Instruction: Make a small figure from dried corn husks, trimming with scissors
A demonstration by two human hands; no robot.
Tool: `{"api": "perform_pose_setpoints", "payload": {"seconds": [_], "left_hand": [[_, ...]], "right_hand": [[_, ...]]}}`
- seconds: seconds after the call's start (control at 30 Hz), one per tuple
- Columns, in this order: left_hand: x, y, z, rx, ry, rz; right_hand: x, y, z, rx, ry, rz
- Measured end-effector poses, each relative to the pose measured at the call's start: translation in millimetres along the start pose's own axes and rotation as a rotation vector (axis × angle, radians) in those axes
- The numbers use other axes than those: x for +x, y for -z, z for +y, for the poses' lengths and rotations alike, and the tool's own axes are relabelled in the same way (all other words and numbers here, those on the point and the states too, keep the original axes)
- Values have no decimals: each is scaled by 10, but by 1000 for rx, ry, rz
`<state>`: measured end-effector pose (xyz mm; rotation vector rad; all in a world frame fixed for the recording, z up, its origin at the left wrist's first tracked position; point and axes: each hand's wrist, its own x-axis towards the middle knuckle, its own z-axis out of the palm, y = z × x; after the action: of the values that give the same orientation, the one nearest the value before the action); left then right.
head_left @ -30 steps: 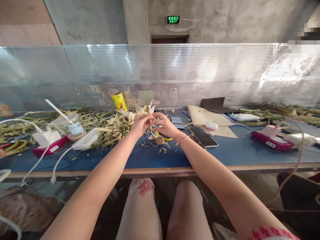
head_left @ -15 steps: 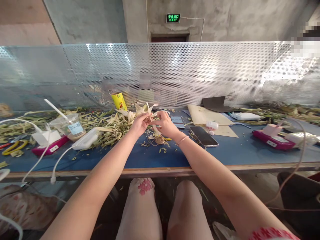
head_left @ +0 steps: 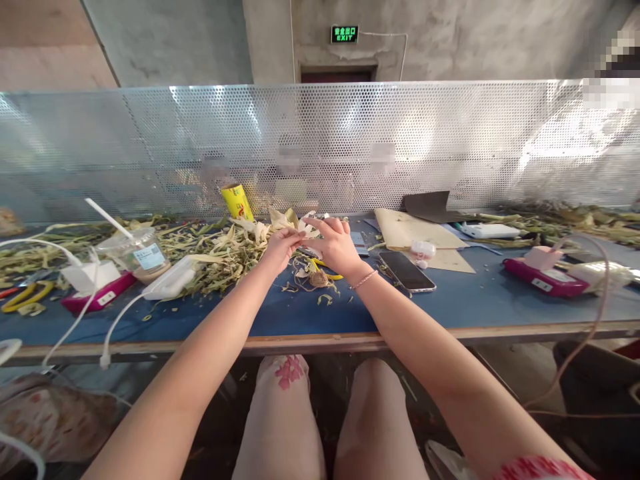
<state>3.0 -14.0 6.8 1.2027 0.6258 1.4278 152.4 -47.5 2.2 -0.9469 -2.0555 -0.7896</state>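
Near the back middle of the blue table, my left hand (head_left: 280, 251) pinches a pale, dry, petal-like husk piece (head_left: 309, 229) between thumb and fingers. My right hand (head_left: 341, 251), with a thin bracelet at the wrist, is at its right side. Its index finger and thumb stretch left to the piece, spread apart. Dry yellowish leaves (head_left: 283, 217) stand just behind my left fingertips. Below the hands lies a small brownish clump of dry scraps (head_left: 319, 278), beside a yellow-handled tool (head_left: 331, 273) partly hidden by my right hand.
Heaped dry leaves (head_left: 227, 267), a yellow roll (head_left: 237, 202) and a plastic cup with a straw (head_left: 150, 257) stand left. Rightward lie a phone (head_left: 407, 272), brown card (head_left: 417, 230) and a magenta power strip (head_left: 545, 279). A perforated metal screen (head_left: 320, 127) closes the back.
My right hand's fingers have straightened and spread from a bent pinch, and now reach further left over the pale piece. My left hand keeps its pinch in nearly the same place.
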Motion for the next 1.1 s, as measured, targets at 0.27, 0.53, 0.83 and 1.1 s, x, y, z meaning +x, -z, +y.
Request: {"api": "perform_pose_setpoints", "payload": {"seconds": [0.27,0.53,0.83,1.1], "left_hand": [[8,-2,-13,78,-12,12],[-27,-10,-11,386,-134,-124],[-71,-45,19,455,-183,-148],[-27,-44,-43,461,-214,-145]], "right_hand": [[66,-25,48,302,-41,-49],[52,-105,75,630,-299,77],[82,-155,69,899,-642,68],[89,-135,53,1015,-714,63]]}}
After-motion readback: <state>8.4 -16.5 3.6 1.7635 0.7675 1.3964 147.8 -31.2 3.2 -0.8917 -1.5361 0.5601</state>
